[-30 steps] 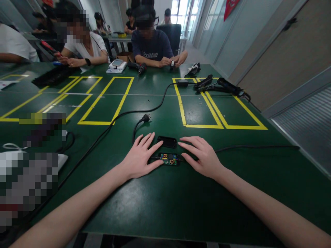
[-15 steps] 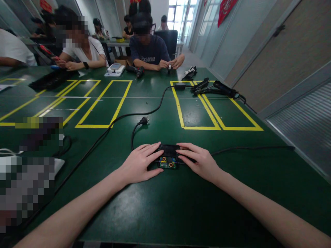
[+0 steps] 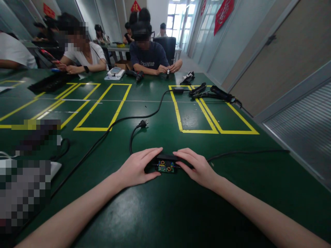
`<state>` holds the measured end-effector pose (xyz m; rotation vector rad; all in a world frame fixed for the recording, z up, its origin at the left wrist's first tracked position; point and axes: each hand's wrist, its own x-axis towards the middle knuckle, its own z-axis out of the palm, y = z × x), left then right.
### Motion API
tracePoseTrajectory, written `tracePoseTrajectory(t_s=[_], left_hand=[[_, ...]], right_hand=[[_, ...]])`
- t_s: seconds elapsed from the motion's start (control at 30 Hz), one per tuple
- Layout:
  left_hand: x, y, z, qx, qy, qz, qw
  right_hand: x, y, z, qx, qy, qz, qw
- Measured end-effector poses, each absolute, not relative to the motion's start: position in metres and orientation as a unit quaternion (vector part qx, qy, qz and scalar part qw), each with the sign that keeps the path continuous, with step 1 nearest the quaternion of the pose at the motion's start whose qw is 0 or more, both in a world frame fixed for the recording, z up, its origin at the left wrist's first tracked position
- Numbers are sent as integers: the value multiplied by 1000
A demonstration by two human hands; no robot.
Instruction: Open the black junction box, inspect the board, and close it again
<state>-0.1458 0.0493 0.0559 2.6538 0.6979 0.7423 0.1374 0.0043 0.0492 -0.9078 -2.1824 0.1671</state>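
Observation:
Near the front middle of the table, a small green circuit board point(image 3: 166, 166) with two ring coils lies between my hands, a dark cord running from each side. Just behind it a black plastic cover point(image 3: 167, 157) is tipped up, its long edge facing me. My left hand point(image 3: 138, 166) curves around the left ends of cover and board, fingers on the cover and thumb by the board's front edge. At the other end my right hand point(image 3: 196, 168) grips the cover between fingers and thumb. My fingertips partly hide the cover's ends.
A power plug point(image 3: 142, 124) on a short cord lies beyond my left hand. A long black cable point(image 3: 124, 119) crosses the green table point(image 3: 144, 213) toward black tools point(image 3: 217, 93) at the far right. Co-workers sit across, near a drill point(image 3: 139, 75). Blurred items lie at left.
The black cover lay flatter behind the board and now stands tipped up, closer over its rear edge. My fingers have curled more around its ends. The view has shifted slightly.

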Motion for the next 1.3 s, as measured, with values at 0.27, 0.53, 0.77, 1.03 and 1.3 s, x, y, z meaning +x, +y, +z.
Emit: tracePoseTrajectory(t_s=[0.27,0.53,0.77,1.03,1.3], left_hand=[[-147,50,50,918,241,255,187],[-143,51,56,924,226,250,181],[-140,50,55,935,220,228,160],[-137,50,52,940,218,218,150],[-133,50,57,942,216,194,170]], right_hand=[[139,5,49,-350,-864,41,360],[140,5,50,-329,-879,10,345],[141,3,52,-304,-887,96,335],[144,6,50,-287,-896,89,326],[143,6,47,-300,-895,96,316]])
